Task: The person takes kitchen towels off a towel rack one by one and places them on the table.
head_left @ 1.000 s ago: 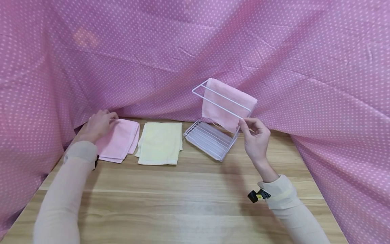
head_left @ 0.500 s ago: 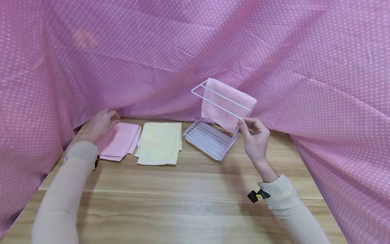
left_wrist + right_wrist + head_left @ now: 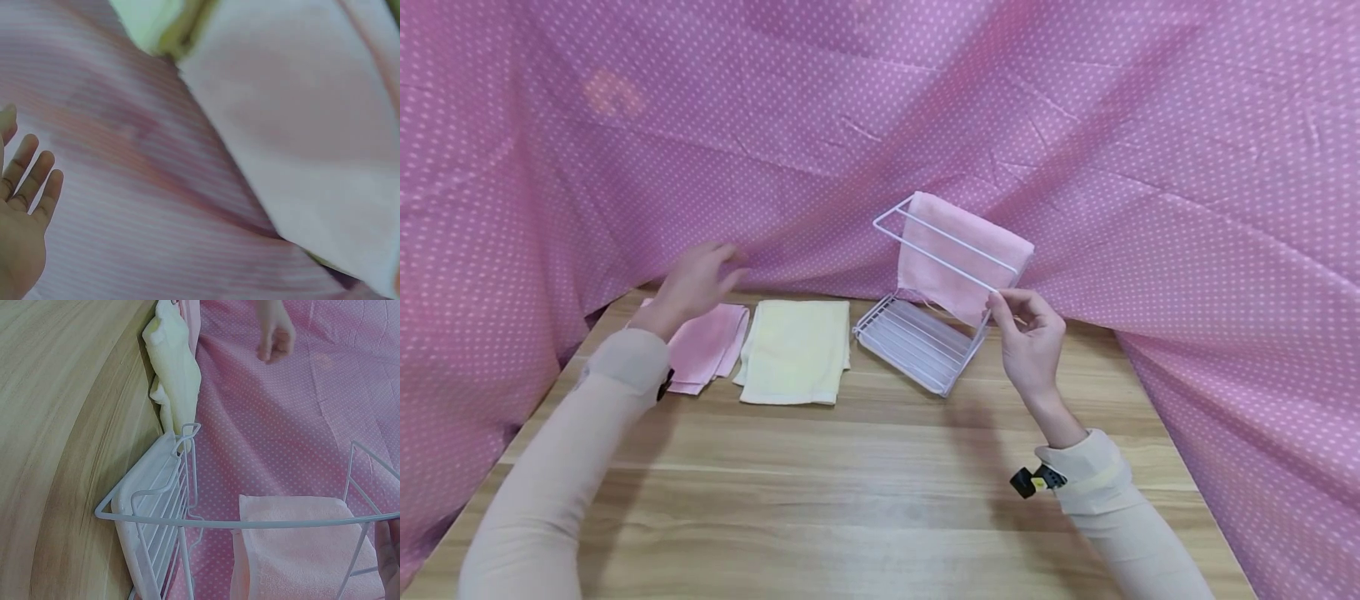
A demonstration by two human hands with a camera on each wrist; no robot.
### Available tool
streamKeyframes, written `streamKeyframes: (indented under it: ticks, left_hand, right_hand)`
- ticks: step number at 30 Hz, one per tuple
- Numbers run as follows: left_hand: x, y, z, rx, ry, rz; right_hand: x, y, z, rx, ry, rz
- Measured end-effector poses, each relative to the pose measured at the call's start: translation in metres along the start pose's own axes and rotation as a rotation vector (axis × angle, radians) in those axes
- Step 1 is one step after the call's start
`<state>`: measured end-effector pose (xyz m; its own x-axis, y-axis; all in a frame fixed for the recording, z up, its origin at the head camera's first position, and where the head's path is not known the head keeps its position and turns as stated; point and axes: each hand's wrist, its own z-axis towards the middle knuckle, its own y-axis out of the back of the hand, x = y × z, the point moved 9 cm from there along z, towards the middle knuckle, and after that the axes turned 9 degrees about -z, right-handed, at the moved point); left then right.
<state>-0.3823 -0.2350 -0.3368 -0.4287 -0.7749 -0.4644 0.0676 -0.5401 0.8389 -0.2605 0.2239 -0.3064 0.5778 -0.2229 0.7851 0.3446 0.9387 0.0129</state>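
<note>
With thumb and fingertips, my right hand (image 3: 1033, 337) pinches the upper front corner of a white wire rack (image 3: 917, 342). A pink towel (image 3: 973, 233) is draped over the rack's rear top bar; in the right wrist view this towel (image 3: 306, 565) hangs down behind the side wire. My left hand (image 3: 696, 283) is raised over the back of a folded pink towel (image 3: 711, 337), partly covering it in the head view. Its fingers are spread with nothing between them, as the left wrist view shows the hand (image 3: 25, 231) too. A folded yellow towel (image 3: 797, 350) lies between pink towel and rack.
A wooden table (image 3: 850, 492) carries everything. Pink polka-dot cloth (image 3: 820, 125) hangs along its back and sides, close behind the towels and the rack. A white tray (image 3: 134, 506) sits in the rack's lower level.
My left hand has risen from the folded pink towel and moved to the right, its fingers spreading. The folded pink towel shifted slightly. My right hand keeps its place on the rack.
</note>
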Motion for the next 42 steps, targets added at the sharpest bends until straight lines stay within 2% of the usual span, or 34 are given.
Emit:
streamKeyframes:
  ticks: [6,9,21,28,34,42]
  left_hand:
    - [-0.05,0.006,0.016,-0.078,-0.14,-0.061]
    - [-0.071,0.008,0.024,-0.094,-0.17,-0.07]
    - [-0.166,0.007,0.057,-0.091,-0.317,-0.103]
    - [-0.22,-0.005,0.072,-0.058,-0.422,-0.124]
    - [-0.251,-0.024,0.084,-0.011,-0.458,-0.136]
    - [-0.277,-0.048,0.103,0.029,-0.456,-0.15]
  right_hand:
    - [-0.001,0.0,0.0,-0.007,-0.007,0.0]
    - [-0.002,0.0,0.0,-0.01,-0.012,-0.004]
    - [0.0,0.0,0.0,-0.016,-0.007,-0.024]
    - [0.001,0.0,0.0,-0.013,0.003,-0.037]
    - [0.0,-0.001,-0.001,-0.015,-0.011,-0.031]
    - [-0.001,-0.001,-0.001,-0.015,-0.017,-0.014]
